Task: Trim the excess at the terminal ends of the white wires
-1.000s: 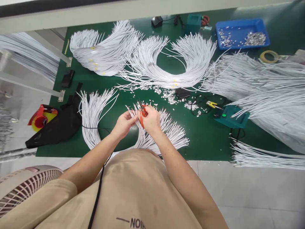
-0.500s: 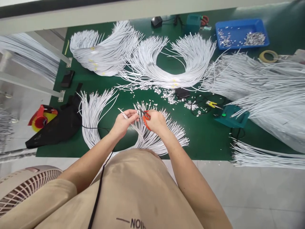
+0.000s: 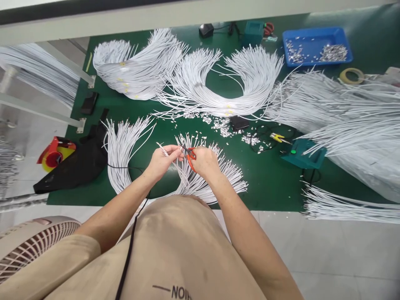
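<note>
My left hand (image 3: 163,161) is closed on a white cable, whose end sticks out past the fingers at the upper left. In my right hand (image 3: 205,161) are scissors with orange-red handles (image 3: 191,157). Their dark blades (image 3: 185,148) reach to my left fingertips; whether they touch the cable I cannot tell. Below both hands, a bundle of white cables (image 3: 120,154) curves in a U against my body, with its right end (image 3: 215,179) fanned out under the scissors.
More white cable bundles (image 3: 233,104) lie at the back. Small silvery pieces (image 3: 222,126) are scattered mid-table. A blue tray (image 3: 308,41) holds similar pieces. At right are yellow-handled pliers (image 3: 278,136) and a green box (image 3: 303,156); at left, a red tape dispenser (image 3: 56,152).
The scissors have turned slightly and their blades sit a little closer to my left fingertips. Both hands otherwise stay nearly in place, still holding the cable and scissors.
</note>
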{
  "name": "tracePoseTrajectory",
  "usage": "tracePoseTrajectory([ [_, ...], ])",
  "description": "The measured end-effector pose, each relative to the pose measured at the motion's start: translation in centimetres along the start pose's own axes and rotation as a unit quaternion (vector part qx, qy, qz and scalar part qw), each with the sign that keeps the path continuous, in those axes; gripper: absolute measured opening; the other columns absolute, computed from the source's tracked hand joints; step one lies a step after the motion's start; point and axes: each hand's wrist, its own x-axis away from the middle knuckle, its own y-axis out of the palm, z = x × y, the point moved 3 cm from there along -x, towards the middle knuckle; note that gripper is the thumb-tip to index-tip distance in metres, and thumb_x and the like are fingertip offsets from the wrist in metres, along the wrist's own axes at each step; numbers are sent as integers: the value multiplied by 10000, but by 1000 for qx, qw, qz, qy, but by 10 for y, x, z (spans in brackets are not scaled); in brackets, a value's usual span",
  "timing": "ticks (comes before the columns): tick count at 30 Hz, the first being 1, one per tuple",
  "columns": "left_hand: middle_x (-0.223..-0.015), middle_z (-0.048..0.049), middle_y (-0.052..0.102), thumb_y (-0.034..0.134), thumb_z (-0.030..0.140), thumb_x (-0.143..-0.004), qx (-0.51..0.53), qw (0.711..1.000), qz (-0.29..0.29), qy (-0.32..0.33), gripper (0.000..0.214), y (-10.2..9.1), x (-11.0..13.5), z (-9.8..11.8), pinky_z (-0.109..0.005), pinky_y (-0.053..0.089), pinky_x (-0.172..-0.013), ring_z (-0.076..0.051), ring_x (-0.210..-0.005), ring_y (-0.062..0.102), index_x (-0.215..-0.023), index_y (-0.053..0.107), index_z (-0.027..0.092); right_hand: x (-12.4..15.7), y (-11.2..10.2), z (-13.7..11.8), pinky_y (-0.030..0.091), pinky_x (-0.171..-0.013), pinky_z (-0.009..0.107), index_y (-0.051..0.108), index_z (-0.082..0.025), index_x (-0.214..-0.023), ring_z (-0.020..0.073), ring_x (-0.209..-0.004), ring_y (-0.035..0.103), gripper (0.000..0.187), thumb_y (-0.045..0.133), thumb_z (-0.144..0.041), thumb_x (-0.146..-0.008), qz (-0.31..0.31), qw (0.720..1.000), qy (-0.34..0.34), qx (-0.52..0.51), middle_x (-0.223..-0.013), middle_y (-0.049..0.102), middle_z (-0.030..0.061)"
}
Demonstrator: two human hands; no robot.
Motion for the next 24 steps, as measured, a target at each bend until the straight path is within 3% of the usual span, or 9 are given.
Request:
tracePoseTrajectory([
  [5,-656,-34,624,643,419,-699,-11,1000,0,1,288,2,1,2,-244,389,-538,-120,-566,547,-763,645,138,1,5,5,373,-642,269,636,-178,-732,183,-749,571,239,470,-338,-795,30,999,-5,-20,-804,633,74],
  [8,-667,-43,631,648,429,-692,-18,1000,12,-5,302,1,0,1,-254,400,-556,-131,-584,562,-770,652,137,-2,6,13,380,-634,255,630,-175,-687,164,-724,565,218,508,-341,-759,36,992,29,-115,-774,635,51],
  [10,-679,-54,644,668,436,-668,-23,999,21,-10,323,0,-1,0,-264,407,-569,-144,-601,579,-788,656,136,-6,5,15,395,-624,246,637,-170,-705,152,-690,565,238,528,-378,-740,51,967,70,-241,-725,634,30],
  [14,-698,-63,657,689,430,-642,-33,999,21,-10,334,1,-1,1,-274,416,-575,-161,-618,596,-795,653,135,-14,2,5,435,-672,248,664,-160,-769,141,-697,586,271,572,-404,-693,80,867,93,-483,-717,652,14],
  [19,-707,-60,655,676,422,-654,-51,999,16,-6,321,2,0,3,-264,410,-575,-158,-629,588,-785,649,130,-16,3,-3,440,-678,264,680,-157,-705,139,-663,575,218,637,-352,-618,83,827,109,-545,-662,640,13],
  [24,-661,-21,598,624,402,-718,-16,1000,-18,4,251,2,0,1,-233,373,-561,-113,-598,515,-727,643,152,-14,10,-6,390,-533,227,678,-147,-734,88,-495,463,233,601,-343,-635,54,784,125,-605,-513,525,-33],
])
